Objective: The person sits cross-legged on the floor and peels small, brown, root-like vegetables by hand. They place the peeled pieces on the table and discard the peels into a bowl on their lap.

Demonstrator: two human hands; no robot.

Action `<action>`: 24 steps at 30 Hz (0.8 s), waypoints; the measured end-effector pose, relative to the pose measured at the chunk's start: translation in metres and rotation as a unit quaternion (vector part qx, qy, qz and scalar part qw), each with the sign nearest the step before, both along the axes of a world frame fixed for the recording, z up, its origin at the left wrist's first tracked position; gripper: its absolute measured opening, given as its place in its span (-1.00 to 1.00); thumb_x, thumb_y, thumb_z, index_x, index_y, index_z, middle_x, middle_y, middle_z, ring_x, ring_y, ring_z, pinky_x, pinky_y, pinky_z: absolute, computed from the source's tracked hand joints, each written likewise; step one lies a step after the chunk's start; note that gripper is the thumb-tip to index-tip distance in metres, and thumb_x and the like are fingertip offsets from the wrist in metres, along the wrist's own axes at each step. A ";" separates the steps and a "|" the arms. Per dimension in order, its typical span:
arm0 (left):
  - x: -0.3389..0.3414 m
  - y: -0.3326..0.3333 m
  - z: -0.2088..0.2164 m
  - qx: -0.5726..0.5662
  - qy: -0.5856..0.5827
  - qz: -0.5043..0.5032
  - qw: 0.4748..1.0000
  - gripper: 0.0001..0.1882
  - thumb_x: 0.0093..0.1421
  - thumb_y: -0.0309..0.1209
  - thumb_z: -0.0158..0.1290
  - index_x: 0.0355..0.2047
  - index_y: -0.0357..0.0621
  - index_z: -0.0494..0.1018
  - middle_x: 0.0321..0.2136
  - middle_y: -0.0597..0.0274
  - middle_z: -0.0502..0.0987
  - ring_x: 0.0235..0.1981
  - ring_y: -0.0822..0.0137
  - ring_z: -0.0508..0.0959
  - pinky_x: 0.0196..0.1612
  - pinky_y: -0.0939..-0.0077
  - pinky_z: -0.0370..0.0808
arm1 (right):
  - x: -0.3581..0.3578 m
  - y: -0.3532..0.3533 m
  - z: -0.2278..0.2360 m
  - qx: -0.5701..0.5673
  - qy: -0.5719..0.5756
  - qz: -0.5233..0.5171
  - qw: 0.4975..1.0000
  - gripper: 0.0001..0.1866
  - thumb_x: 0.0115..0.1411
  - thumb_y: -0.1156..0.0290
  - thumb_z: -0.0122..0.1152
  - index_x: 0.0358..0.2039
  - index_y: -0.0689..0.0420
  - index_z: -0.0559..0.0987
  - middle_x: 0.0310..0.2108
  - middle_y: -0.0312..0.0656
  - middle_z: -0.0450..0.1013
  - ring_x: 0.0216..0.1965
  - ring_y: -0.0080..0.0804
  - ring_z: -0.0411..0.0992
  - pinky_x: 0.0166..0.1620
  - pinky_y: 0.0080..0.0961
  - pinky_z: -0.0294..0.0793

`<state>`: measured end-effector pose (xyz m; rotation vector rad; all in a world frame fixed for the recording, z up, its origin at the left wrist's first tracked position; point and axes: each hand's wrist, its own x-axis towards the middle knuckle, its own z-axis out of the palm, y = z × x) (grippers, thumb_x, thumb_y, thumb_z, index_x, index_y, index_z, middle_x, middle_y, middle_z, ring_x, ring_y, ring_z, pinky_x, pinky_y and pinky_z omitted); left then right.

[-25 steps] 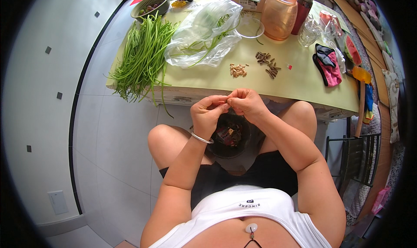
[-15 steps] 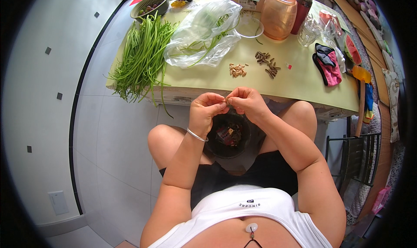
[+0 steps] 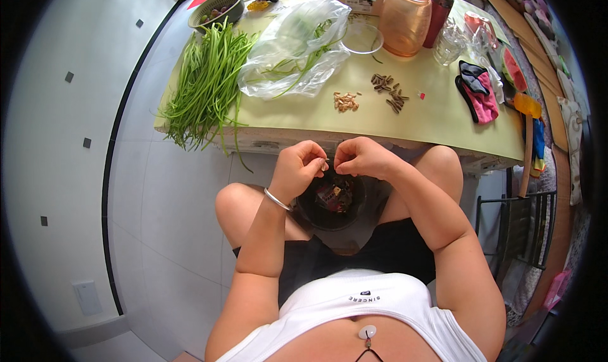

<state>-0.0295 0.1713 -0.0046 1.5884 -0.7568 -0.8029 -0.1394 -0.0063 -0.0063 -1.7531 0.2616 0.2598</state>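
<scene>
Above a dark waste bin (image 3: pixel 329 224) between my knees, both hands are raised close together but apart. My left hand (image 3: pixel 300 169), with a silvery bangle at the wrist, pinches a small pale kernel (image 3: pixel 325 165) between thumb and fingertips. Thumb and forefinger of my right hand (image 3: pixel 362 158) are pressed together; whatever lies between them is too small to make out. On the table beyond are a little heap of pale shelled kernels (image 3: pixel 346 102) and, to its right, a looser heap of long brown nuts in their shells (image 3: pixel 394 97).
The yellow-green tabletop (image 3: pixel 291 116) carries a bunch of green stalks (image 3: pixel 206 86), a clear plastic bag (image 3: pixel 294 51), an orange jar (image 3: pixel 405 23), a dark red flask (image 3: pixel 440 13) and pink-black cloth (image 3: pixel 479 93). A wooden-handled mallet (image 3: pixel 527 146) leans at the right. Scraps lie in the bin.
My hands were touching fingertip to fingertip over the bin; they have now drawn slightly apart. The pale kernel shows at my left fingertips. The heaps look the same.
</scene>
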 end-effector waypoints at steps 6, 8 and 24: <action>-0.004 -0.003 -0.001 0.038 -0.295 -0.079 0.951 -0.94 -0.05 -0.55 0.10 -0.51 -0.26 0.49 -0.29 0.06 0.54 -0.23 0.14 0.54 -0.18 0.37 0.48 | -0.006 -0.021 0.021 -0.064 0.040 -0.009 0.997 -0.79 0.11 0.33 0.32 -0.50 0.19 0.54 -0.62 -0.37 0.38 -0.59 -0.65 0.32 -0.50 -0.62 0.32; -0.002 -0.004 0.001 0.031 -0.285 -0.092 0.954 -0.91 -0.07 -0.52 0.13 -0.50 -0.26 0.50 -0.39 0.10 0.55 -0.28 0.18 0.54 -0.15 0.41 0.46 | -0.007 -0.031 0.025 -0.110 0.017 -0.056 0.992 -0.83 0.08 0.38 0.28 -0.47 0.23 0.55 -0.59 -0.27 0.42 -0.56 -0.56 0.38 -0.46 -0.56 0.37; 0.009 -0.085 -0.017 -0.055 -0.299 0.205 0.930 -0.89 0.07 -0.56 0.12 -0.37 -0.23 0.60 -0.45 0.02 0.59 -0.46 0.25 0.58 -0.37 0.44 0.50 | -0.006 -0.096 -0.005 -0.405 -0.070 -0.371 0.833 -0.87 0.02 0.39 0.22 -0.38 0.09 0.60 -0.29 -0.09 0.49 -0.24 -0.10 0.48 -0.21 -0.23 0.47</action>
